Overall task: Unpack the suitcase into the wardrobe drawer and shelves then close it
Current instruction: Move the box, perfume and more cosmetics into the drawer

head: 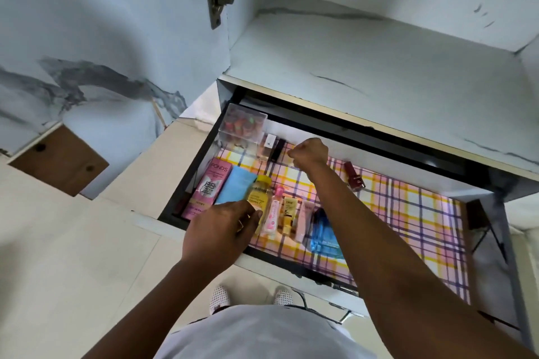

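The wardrobe drawer (294, 267) stands pulled out, lined with a plaid sheet (408, 213). My left hand (224, 229) grips the lower part of a yellow bottle (259, 191) at the drawer's front left. My right hand (310, 153) hovers curled into a fist over the back of the drawer, beside two small dark lipstick-like boxes (272, 146). Whether the fist holds anything is hidden. Next to the yellow bottle lie a pink bottle (272, 216), small tubes (288, 214) and a blue packet (322, 234). The suitcase is out of view.
A pink cream box (208, 188) and a blue tube (236, 186) lie at the drawer's left. A clear box of small items (242, 125) sits in the back left corner, and a red nail polish bottle (354, 175) at the back. A bare marble-patterned shelf (379, 67) is above; the wardrobe door (102, 38) hangs open at left.
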